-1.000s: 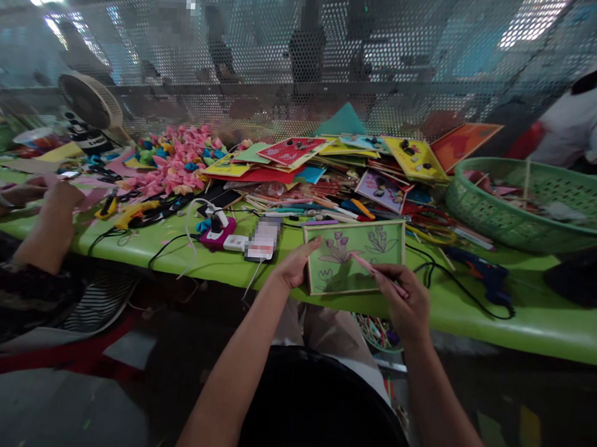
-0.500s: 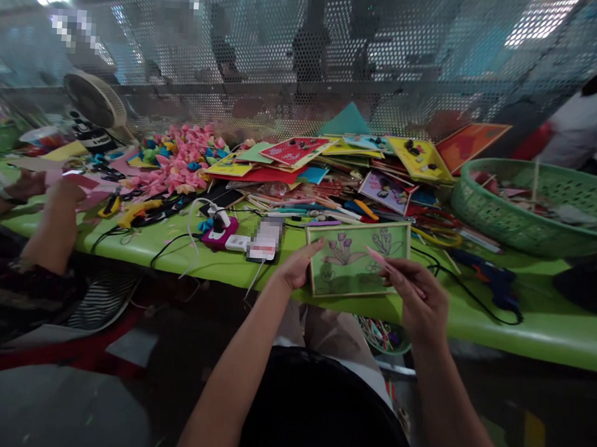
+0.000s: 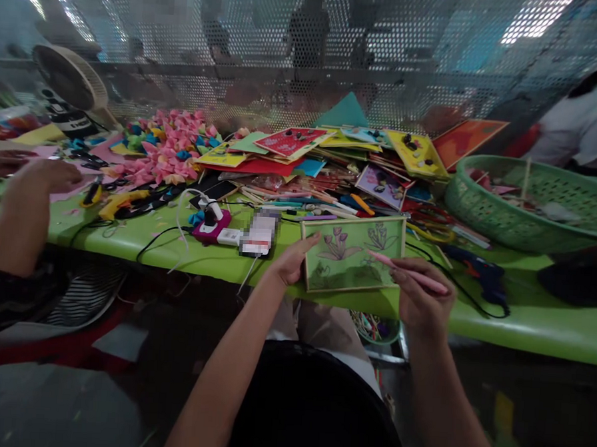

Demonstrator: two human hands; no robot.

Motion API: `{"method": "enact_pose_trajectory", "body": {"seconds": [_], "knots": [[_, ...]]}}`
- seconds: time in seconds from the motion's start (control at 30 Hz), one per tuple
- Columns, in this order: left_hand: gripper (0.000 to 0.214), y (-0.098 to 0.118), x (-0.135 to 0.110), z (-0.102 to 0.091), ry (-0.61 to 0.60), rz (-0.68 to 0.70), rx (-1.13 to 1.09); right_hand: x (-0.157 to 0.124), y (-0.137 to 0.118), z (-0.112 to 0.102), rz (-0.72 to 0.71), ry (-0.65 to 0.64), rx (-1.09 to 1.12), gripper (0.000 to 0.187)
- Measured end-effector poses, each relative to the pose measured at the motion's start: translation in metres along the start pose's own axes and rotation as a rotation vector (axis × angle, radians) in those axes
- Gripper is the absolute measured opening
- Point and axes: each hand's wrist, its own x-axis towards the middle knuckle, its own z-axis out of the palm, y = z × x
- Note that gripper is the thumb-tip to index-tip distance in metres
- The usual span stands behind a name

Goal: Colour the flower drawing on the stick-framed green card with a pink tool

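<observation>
A green framed picture (image 3: 346,269) with drawn tulips is tilted at the front edge of the table. My left hand (image 3: 292,260) grips its left side, the thumb lying over the frame. In my right hand (image 3: 425,297) is a pink pen (image 3: 428,281), held between thumb and fingers. The pen's tip points left and sits over the picture, near the middle of the drawing; whether it touches the surface I cannot tell. A phone (image 3: 258,233) with a cable lies left of the picture, beside a purple power strip (image 3: 212,227).
Paper flowers (image 3: 175,150) and stacked framed pictures (image 3: 293,142) cover the back of the green table (image 3: 533,329). A green basket (image 3: 519,208) and a glue gun (image 3: 481,270) stand right. At far left are another person's arms (image 3: 27,202) and a fan (image 3: 70,81).
The pink pen has swung so its whole length now shows, pointing left across my right hand. My left hand keeps its grip on the picture. The view has shifted slightly.
</observation>
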Motion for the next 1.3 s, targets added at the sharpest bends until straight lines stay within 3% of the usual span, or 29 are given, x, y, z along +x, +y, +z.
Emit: {"method": "enact_pose_trajectory", "body": {"seconds": [0.13, 0.3, 0.53, 0.93, 1.3], "knots": [[0.033, 0.000, 0.000, -0.001, -0.003, 0.012, -0.005, 0.004, -0.005, -0.022, 0.026, 0.099, 0.081, 0.006], [0.032, 0.000, -0.001, -0.002, 0.016, 0.020, 0.006, 0.005, 0.000, -0.041, 0.099, 0.101, 0.055, 0.010], [0.033, 0.000, -0.003, -0.001, 0.082, 0.025, 0.048, 0.008, 0.004, -0.042, 0.139, 0.025, -0.018, 0.019], [0.033, -0.001, -0.004, -0.002, 0.072, 0.074, 0.075, -0.003, 0.016, -0.051, 0.059, -0.056, -0.127, 0.020], [0.034, 0.001, -0.007, 0.002, 0.116, 0.071, 0.103, -0.005, 0.018, -0.053, 0.058, -0.050, -0.136, 0.020]]}}
